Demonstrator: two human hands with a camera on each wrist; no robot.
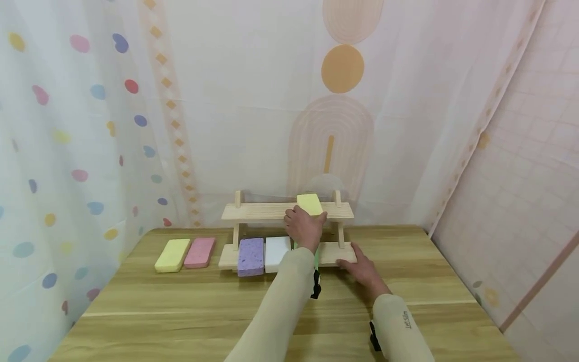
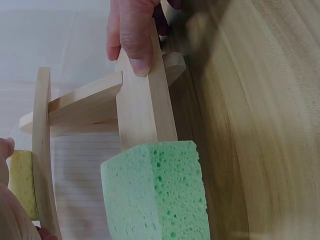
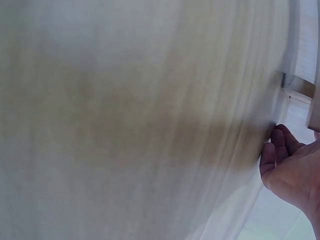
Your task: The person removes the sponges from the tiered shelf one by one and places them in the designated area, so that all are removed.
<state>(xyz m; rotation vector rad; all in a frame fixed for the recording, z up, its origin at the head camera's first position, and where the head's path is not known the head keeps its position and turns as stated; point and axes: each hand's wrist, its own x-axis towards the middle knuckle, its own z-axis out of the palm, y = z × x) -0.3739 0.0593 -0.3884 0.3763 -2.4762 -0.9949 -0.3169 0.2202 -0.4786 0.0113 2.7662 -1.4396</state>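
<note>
A two-tier wooden rack [image 1: 334, 254] stands on the table. My left hand [image 1: 304, 229] holds a yellow sponge [image 1: 309, 203] on the upper shelf, with the thumb at its right side. On the lower shelf sit a purple sponge [image 1: 251, 257], a white sponge [image 1: 277, 253] and a green sponge [image 2: 155, 195], the green one mostly behind my left forearm in the head view. My right hand [image 1: 365, 269] grips the right end of the lower shelf, thumb over its top face in the left wrist view and fingers curled by the end.
Left of the rack, a second yellow sponge [image 1: 173, 255] and a pink sponge [image 1: 199, 253] lie side by side on the wooden table [image 1: 181, 311]. Patterned curtains [image 1: 253, 125] hang close behind the rack and along both sides.
</note>
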